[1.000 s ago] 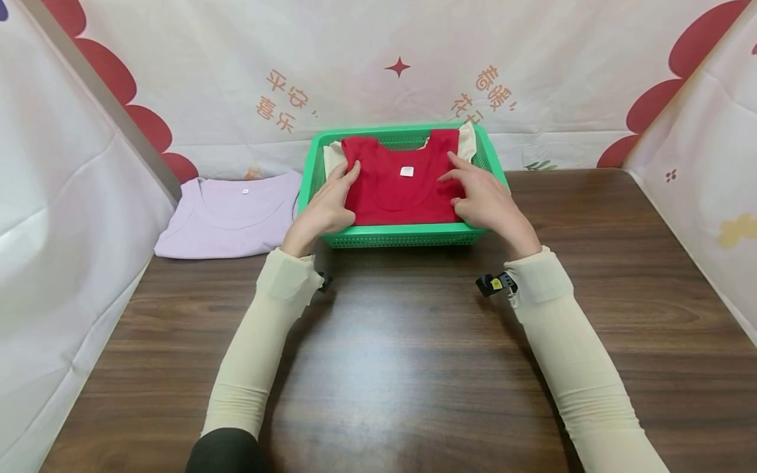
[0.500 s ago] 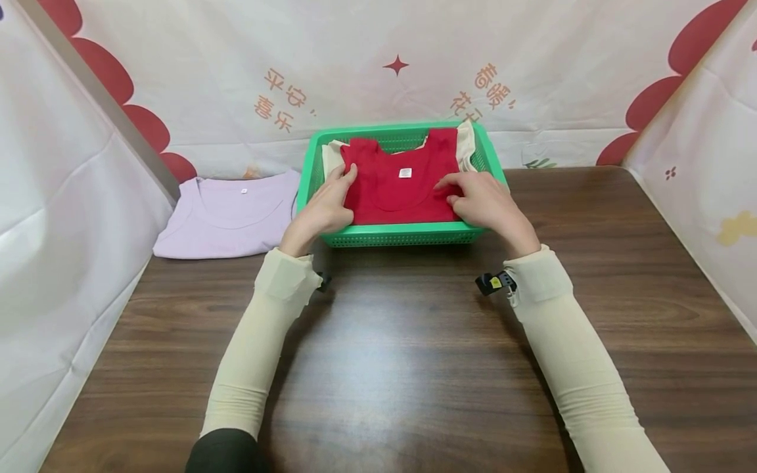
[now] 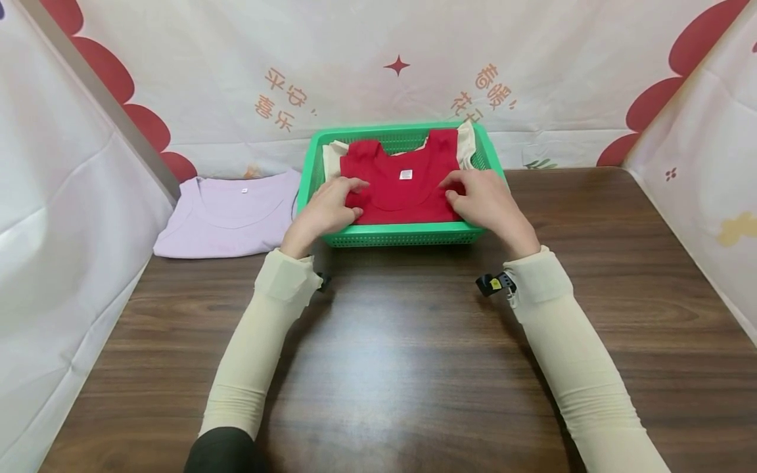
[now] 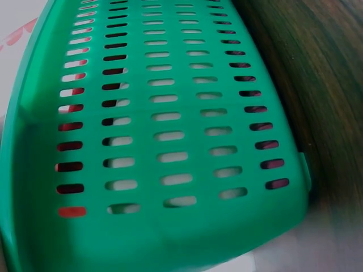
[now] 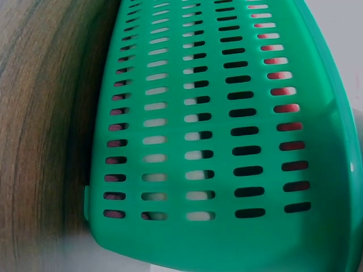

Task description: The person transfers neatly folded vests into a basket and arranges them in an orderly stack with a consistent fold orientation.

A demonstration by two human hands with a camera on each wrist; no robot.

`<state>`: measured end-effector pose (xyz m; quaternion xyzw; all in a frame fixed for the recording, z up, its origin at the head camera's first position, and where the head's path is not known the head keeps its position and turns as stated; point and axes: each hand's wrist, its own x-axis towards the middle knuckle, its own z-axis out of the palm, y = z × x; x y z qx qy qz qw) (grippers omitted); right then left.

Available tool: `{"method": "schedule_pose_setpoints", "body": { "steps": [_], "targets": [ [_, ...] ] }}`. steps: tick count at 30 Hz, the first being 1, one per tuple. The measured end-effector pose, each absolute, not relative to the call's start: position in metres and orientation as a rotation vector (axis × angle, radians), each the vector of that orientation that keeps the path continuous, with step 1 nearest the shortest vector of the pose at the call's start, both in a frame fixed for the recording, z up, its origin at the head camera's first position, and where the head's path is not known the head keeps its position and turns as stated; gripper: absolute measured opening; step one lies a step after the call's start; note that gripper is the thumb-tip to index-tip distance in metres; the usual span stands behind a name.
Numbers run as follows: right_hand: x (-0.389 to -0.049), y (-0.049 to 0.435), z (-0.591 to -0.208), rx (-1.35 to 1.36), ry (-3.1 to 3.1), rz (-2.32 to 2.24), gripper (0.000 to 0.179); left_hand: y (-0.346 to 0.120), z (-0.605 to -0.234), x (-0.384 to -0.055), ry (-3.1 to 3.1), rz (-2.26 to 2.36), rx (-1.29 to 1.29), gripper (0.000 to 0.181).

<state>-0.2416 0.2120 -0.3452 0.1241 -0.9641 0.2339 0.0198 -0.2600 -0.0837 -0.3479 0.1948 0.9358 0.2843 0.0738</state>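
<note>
A folded red top (image 3: 405, 197) with a white neck label lies in the green perforated basket (image 3: 408, 230), over a cream garment (image 3: 466, 143) that shows at both back corners. My left hand (image 3: 324, 209) reaches over the basket's front left side, its bent fingers and thumb apart at the top's left side. From the front right, my right hand (image 3: 486, 200) does the same, with fingertips at the top's right side. Both wrist views are filled by the slotted basket wall (image 4: 187, 238), the right one showing red and pale cloth through the slots (image 5: 198, 216); the fingers are hidden there.
A folded lilac top (image 3: 233, 223) lies on the wooden table (image 3: 384, 368), close to the basket's left side. A printed white cloth (image 3: 355, 39) hangs behind the table, with more cloth at both sides.
The left hand's fingers have drawn down and inward from the top's left shoulder. My right hand's fingers have gone from spread to more bent. The basket stays in place.
</note>
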Motion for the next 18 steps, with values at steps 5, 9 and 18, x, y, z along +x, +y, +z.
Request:
{"method": "schedule_pose_setpoints", "body": {
  "steps": [5, 9, 18],
  "targets": [
    [-0.2405, 0.2116, -0.3465, 0.359, -2.942, 0.708, 0.036, -0.0828, -0.3475, -0.2584, 2.817, 0.880, 0.622, 0.046],
    [-0.2401, 0.2120, -0.3466, 0.315, -2.860, 0.722, 0.029, -0.0825, -0.3477, -0.2575, 2.846, 0.835, 0.667, 0.036],
    [-0.2378, 0.2091, -0.3409, 0.332, -2.764, 0.673, 0.029, -0.0835, -0.3438, -0.2523, 2.939, 0.741, 0.658, 0.042]
  ]
}}
